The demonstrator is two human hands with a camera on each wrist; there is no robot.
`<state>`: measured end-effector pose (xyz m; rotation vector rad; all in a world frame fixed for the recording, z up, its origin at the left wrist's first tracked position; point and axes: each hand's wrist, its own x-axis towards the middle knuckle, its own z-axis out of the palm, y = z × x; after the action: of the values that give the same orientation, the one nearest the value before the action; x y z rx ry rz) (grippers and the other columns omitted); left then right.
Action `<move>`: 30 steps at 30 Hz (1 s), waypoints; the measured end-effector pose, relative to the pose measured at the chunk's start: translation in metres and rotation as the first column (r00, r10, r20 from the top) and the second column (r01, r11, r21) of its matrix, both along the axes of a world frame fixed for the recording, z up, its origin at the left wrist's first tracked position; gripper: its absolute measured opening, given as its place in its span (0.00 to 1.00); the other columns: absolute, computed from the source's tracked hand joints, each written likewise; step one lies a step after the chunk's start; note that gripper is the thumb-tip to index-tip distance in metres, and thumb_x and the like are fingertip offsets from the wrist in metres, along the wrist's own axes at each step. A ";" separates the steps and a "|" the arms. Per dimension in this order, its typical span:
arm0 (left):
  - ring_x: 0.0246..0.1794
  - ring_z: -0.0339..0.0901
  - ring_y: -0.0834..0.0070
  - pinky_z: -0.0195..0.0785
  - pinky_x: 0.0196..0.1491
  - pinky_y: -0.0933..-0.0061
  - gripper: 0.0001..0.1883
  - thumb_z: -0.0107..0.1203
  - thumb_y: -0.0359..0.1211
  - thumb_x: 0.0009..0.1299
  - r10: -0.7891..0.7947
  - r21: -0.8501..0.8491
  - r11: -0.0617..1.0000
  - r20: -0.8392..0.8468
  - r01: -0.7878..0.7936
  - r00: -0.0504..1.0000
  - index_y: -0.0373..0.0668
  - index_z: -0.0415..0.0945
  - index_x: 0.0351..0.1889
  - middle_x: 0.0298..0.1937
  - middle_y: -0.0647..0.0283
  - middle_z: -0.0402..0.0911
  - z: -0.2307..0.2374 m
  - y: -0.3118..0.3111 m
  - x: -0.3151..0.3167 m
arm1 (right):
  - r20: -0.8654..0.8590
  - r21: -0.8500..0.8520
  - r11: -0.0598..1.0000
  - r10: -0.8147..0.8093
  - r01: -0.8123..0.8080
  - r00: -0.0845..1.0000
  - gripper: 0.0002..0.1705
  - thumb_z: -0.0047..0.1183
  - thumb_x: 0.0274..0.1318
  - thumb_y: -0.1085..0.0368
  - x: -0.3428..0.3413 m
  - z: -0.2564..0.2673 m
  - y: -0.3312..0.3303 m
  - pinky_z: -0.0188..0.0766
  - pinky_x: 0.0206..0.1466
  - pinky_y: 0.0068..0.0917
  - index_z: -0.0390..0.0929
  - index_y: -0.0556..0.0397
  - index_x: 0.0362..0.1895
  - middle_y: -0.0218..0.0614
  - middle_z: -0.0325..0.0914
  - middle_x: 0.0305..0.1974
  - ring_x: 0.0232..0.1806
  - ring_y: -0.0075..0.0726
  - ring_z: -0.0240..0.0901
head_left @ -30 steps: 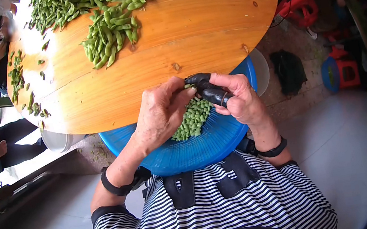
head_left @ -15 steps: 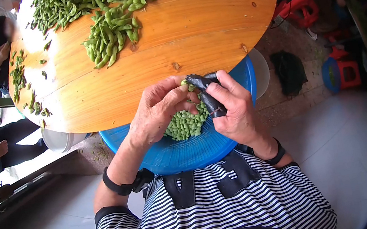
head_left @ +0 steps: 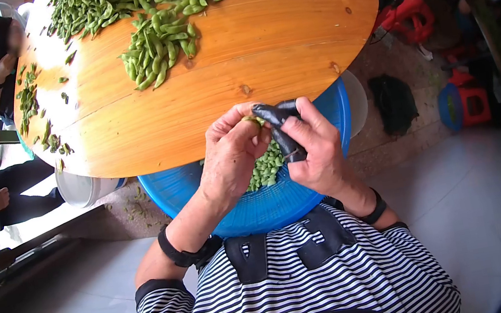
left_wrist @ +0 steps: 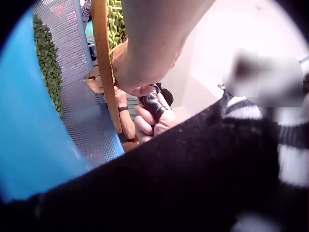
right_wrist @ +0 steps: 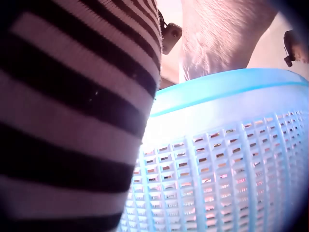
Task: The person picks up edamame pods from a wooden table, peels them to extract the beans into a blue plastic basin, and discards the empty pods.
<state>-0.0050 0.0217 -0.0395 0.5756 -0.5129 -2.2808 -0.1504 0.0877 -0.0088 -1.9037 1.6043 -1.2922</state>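
Observation:
In the head view my left hand point(head_left: 229, 156) pinches a green soybean pod point(head_left: 253, 119) between thumb and fingers. My right hand point(head_left: 317, 150) meets it from the other side, black covers point(head_left: 286, 142) on its thumb and a finger. The covered tips press at the pod, which is mostly hidden by fingers. Below both hands, shelled green soybeans point(head_left: 264, 172) lie in a blue mesh basket point(head_left: 251, 220) at my lap. The left wrist view shows the black-covered digits point(left_wrist: 153, 104) beyond my left forearm; the right wrist view shows mainly the basket's side point(right_wrist: 217, 159).
A wooden table point(head_left: 284, 38) overhangs the basket's far side. On it lie a small heap of pods point(head_left: 158, 47), a larger pile point(head_left: 106, 5) and scattered scraps point(head_left: 30, 104). Other people sit at left and upper right. Red stools point(head_left: 409, 17) stand at right.
The right thumb swung across onto the pod, and the right hand turned more upright. The left fingers loosened half a second ago and now close in again near the black-covered tips.

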 end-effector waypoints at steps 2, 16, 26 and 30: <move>0.33 0.74 0.81 0.67 0.37 0.82 0.12 0.47 0.23 0.69 -0.003 0.013 1.000 0.091 0.001 0.996 0.36 0.77 0.48 0.39 0.64 0.80 0.012 0.003 -0.002 | 0.053 0.023 1.000 0.005 -0.007 0.999 0.27 0.46 0.32 0.78 -0.006 0.008 -0.002 0.68 0.34 0.30 0.76 0.62 0.45 0.43 0.64 0.33 0.32 0.45 0.68; 0.36 0.78 0.58 0.71 0.43 0.61 0.05 0.56 0.27 0.64 0.857 -0.717 -0.003 0.357 0.697 0.371 0.37 0.80 0.35 0.32 0.57 0.80 0.042 -0.129 0.014 | -0.550 0.416 0.648 -0.379 0.638 0.744 0.28 0.41 0.35 0.83 -0.157 0.037 0.059 0.69 0.46 0.41 0.71 0.66 0.49 0.58 0.75 0.38 0.42 0.68 0.70; 0.38 0.76 0.62 0.72 0.43 0.61 0.06 0.56 0.30 0.59 0.870 -0.407 -0.007 0.447 0.913 0.206 0.43 0.79 0.21 0.28 0.58 0.78 0.024 -0.161 -0.009 | -0.407 0.228 0.828 -0.397 0.513 0.822 0.27 0.42 0.34 0.82 -0.126 0.028 0.027 0.70 0.41 0.32 0.72 0.65 0.47 0.56 0.73 0.35 0.38 0.63 0.72; 0.39 0.74 0.62 0.69 0.44 0.62 0.01 0.58 0.27 0.59 0.741 -0.494 -0.093 0.545 0.864 0.391 0.42 0.80 0.26 0.29 0.59 0.77 0.034 -0.110 -0.009 | -0.304 0.283 0.856 -0.348 0.433 0.887 0.29 0.41 0.34 0.82 -0.111 0.031 0.015 0.69 0.40 0.30 0.72 0.64 0.49 0.55 0.74 0.37 0.38 0.60 0.73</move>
<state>-0.0142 -0.0883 -0.0051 0.8486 -2.7395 -0.3160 -0.2612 0.1031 0.0223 -1.6124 2.2706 -0.8453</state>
